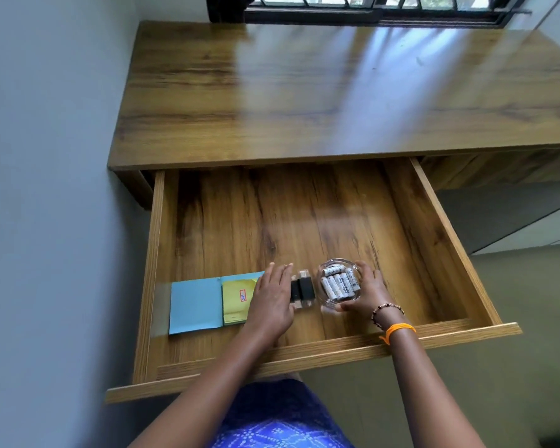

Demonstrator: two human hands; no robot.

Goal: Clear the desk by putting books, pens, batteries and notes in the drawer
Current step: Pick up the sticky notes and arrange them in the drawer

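The wooden drawer [427, 227] is pulled out wide under the desk [304, 92]. Inside it, near the front, lies a blue book [194, 305] with a yellow note pad [236, 302] on top. My left hand [270, 299] rests flat, fingers spread, over the yellow pad's right end and touches two small black-and-tan blocks [303, 291]. Just right of them stands a glass bowl [332, 302] holding several white batteries [338, 282]. My right hand [367, 291] cups the bowl's right side and front rim.
A grey wall runs close along the left of desk and drawer. A dark window frame [369, 11] sits behind the desk. The drawer's front panel [304, 360] is against my lap in blue patterned cloth. Bracelets ring my right wrist.
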